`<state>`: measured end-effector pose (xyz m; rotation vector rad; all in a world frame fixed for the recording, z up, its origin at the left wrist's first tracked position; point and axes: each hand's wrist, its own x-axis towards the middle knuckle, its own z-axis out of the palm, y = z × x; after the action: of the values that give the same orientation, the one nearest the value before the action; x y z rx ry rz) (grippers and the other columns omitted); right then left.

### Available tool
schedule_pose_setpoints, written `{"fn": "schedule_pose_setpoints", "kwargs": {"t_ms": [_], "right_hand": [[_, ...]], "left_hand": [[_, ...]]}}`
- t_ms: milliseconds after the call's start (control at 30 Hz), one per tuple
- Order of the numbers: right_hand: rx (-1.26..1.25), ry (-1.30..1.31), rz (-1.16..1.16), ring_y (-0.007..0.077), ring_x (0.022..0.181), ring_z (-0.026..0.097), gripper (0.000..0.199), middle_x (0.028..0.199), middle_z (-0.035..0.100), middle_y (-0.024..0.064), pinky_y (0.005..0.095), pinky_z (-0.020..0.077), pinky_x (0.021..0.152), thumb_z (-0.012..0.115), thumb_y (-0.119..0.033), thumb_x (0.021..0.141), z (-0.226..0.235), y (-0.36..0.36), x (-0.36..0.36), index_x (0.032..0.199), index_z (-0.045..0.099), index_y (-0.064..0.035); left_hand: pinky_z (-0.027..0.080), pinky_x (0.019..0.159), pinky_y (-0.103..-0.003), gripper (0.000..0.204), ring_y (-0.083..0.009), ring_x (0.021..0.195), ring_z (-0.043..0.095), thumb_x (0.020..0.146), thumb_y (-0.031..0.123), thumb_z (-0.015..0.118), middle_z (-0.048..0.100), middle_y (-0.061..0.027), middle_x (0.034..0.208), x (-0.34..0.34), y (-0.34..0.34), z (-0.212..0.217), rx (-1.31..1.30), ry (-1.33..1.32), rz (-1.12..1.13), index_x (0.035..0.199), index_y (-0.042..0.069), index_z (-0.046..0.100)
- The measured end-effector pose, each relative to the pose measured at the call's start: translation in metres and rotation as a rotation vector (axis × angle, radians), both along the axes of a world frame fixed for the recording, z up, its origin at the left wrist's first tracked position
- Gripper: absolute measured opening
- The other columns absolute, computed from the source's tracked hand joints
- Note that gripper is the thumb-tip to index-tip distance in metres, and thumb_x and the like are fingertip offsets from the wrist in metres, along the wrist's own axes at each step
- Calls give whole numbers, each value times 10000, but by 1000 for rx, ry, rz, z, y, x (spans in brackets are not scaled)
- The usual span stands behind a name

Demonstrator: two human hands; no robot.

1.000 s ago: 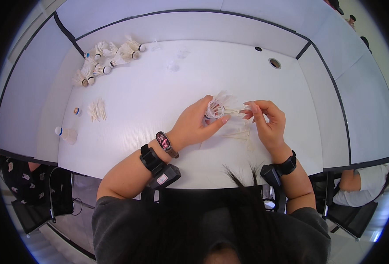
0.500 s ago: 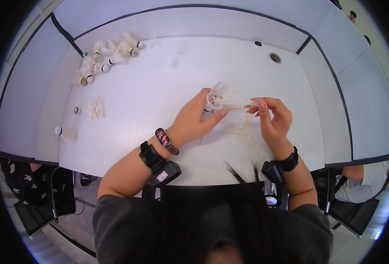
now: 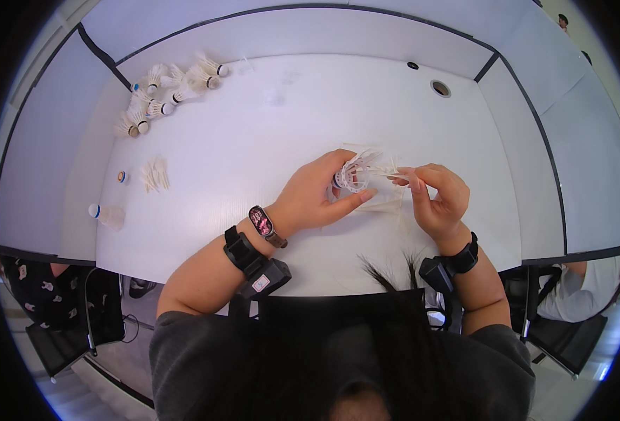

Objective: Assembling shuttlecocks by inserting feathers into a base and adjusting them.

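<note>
Shuttlecock gripped in left hand; right hand pinches loose feather beside it, above white table.

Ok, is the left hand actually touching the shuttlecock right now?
Touching. The head view shows the left hand wrapped around the shuttlecock, thumb and fingers pressed against its base with no gap between them.

place: office-style workroom | my seat: white counter with a round cable hole | around me: grey divider panels boxing in the space | neighbours: people at seats on both sides, one on an office chair to my right
</note>
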<state>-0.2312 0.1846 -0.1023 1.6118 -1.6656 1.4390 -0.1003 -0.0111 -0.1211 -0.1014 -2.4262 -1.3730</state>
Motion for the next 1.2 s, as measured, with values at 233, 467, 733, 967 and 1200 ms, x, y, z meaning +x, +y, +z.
{"fn": "schedule_pose_setpoints", "kwargs": {"t_ms": [233, 467, 733, 967, 1200], "right_hand": [[40, 76, 20, 165, 543, 599, 140, 705, 707, 54, 273, 434, 508, 722, 16, 851, 6, 1, 0, 987, 729, -15], [90, 84, -20, 156, 497, 510, 124, 660, 644, 40, 283, 383, 477, 734, 12, 835, 5, 4, 0, 952, 746, -27], [73, 65, -21, 158, 501, 507, 111, 669, 642, 41, 284, 384, 479, 735, 15, 829, 5, 2, 0, 930, 743, -32], [143, 22, -42, 170, 520, 555, 70, 643, 629, 49, 288, 407, 495, 742, -5, 846, 4, 1, 1, 908, 730, -36], [195, -54, 11, 184, 530, 581, 63, 641, 638, 65, 294, 425, 509, 767, -48, 850, 0, -2, 0, 881, 712, -46]], "left_hand": [[535, 677, -307, 544, -215, 743, 653, 843, 381, 785, 672, -115, 972, 1, -1, 0, -14, 20, -21, 1211, 18, 614], [551, 740, -336, 527, -273, 843, 689, 841, 362, 784, 680, -148, 1024, 0, 0, -3, -67, 77, -9, 1203, 17, 618], [549, 770, -339, 509, -273, 881, 689, 851, 342, 778, 682, -139, 1037, 1, 1, 0, -67, 111, 43, 1214, 24, 618], [537, 750, -337, 466, -265, 863, 668, 870, 308, 752, 671, -125, 1056, 1, 1, 1, -59, 126, 40, 1224, 39, 612], [536, 761, -358, 450, -295, 879, 664, 881, 292, 724, 657, -127, 1060, -2, 2, -5, -121, 199, -31, 1232, 45, 586]]}}
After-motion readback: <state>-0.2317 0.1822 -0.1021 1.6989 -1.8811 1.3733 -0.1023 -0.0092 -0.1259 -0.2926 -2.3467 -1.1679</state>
